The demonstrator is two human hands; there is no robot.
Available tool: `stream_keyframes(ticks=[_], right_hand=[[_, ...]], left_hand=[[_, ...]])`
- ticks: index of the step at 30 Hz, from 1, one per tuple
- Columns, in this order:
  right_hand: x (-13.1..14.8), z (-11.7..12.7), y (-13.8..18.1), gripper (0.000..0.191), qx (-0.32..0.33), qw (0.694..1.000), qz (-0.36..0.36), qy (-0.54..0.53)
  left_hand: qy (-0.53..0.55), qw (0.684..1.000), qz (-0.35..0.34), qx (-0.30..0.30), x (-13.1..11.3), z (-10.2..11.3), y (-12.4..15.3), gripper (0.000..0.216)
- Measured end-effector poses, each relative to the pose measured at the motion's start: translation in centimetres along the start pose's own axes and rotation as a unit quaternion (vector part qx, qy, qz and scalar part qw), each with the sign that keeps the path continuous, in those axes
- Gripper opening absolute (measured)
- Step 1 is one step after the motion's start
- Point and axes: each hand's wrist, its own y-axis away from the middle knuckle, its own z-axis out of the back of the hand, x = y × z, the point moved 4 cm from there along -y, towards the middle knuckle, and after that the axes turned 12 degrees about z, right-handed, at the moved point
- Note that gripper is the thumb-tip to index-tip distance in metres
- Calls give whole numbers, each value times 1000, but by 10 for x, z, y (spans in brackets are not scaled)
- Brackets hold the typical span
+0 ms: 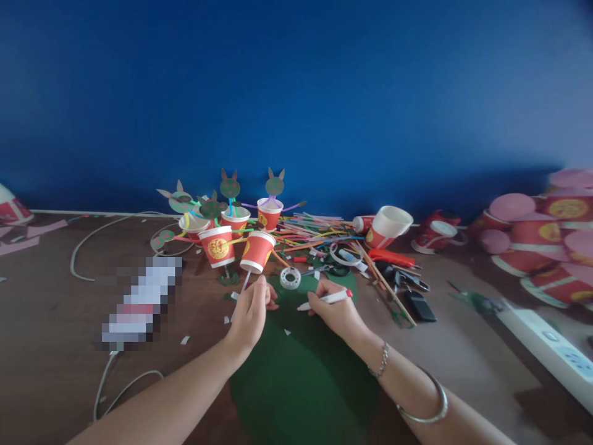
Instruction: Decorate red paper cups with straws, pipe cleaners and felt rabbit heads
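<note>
A dark green paper sheet lies on the brown table in front of me. My right hand is closed round a white pen with a red cap, its tip on the sheet's far edge. My left hand rests on the sheet's left far corner with fingers curled and pinched; what it pinches is too small to name. A roll of clear tape sits just beyond both hands.
Red paper cups with green animal heads on straws stand behind the sheet, beside a heap of coloured straws, scissors and a tipped cup. More red cups and a white power strip lie right. Cables run left.
</note>
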Motion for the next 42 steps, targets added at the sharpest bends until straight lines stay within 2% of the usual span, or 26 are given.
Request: stream_keyframes(ticks=[10,19,24,35,42], right_hand=[[1,2,1,23,-15,1000,-11,-17],[2,2,0,23,-7,1000,8,19],[1,2,1,22,-16,1000,-10,24],[1,1,1,22,4,1000,-10,2],[3,3,1,22,-11,1000,-7,13]], left_hand=[[-1,1000,-6,1,-2,0,1,49],[1,1000,-4,0,-1,0,1,50],[-7,1000,-1,-1,-2,0,1,50],[-3,1000,-7,2,-1,0,0,48],[-5,1000,-9,1,-3,0,1,48]])
